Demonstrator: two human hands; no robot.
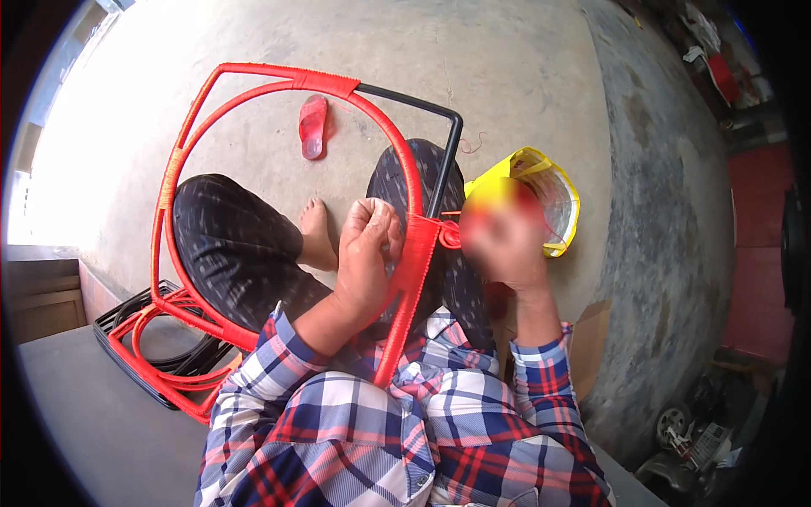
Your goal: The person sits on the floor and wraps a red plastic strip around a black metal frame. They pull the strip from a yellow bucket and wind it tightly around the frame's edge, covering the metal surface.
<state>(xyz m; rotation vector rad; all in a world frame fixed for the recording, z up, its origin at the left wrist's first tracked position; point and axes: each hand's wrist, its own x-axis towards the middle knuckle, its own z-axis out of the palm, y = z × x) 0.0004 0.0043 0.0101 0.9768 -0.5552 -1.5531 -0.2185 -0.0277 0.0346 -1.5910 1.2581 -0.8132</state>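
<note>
From the head view, we look down on our lap, where a black metal frame [414, 262], mostly wrapped in red cord, stands tilted across our dark trousers [226, 241]. A round hoop sits inside its angular outline, and a stretch of bare black tubing [447, 165] runs round the upper right corner. Our hands are apart, one on each side of the wrapped right-hand bar. Our left hand [369, 245] is inside the hoop, just beside that bar, fingers curled in and thumb pressed to them; we cannot tell whether anything is pinched there. Our right hand [509, 241] is outside the frame and blurred, next to some red cord loops [450, 235] at the bar, so we cannot tell how its fingers stand. Just beyond it is a yellow container [575, 211] with a pale inside. A red sandal [312, 127] lies on the concrete floor [524, 76] ahead of our bare foot [314, 224]. To our left, more red and black frames [182, 369] lie on a grey surface [84, 422]
</note>
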